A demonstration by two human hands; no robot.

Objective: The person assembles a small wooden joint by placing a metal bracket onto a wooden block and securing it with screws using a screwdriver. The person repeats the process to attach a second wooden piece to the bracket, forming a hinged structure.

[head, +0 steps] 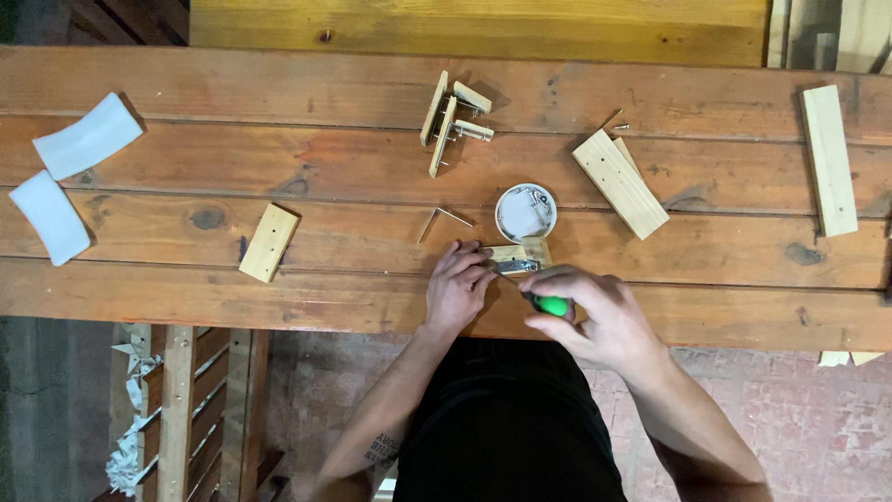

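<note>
Wooden plank bench (279, 167) supports the work. Left hand (457, 288) presses, fingers curled, on a small wood piece with metal hinge (517, 260). Right hand (595, 321) grips closed a green-handled screwdriver (548, 304); its long axis points up-left toward the hinge, just beside the left fingertips.

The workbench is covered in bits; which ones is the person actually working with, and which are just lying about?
In use: left hand steadying small wood block with metal hinge; right hand holding green-handled screwdriver; white dish close by.

Lying about: two white curved pieces, loose wood slats, part-built wooden assembly.
</note>
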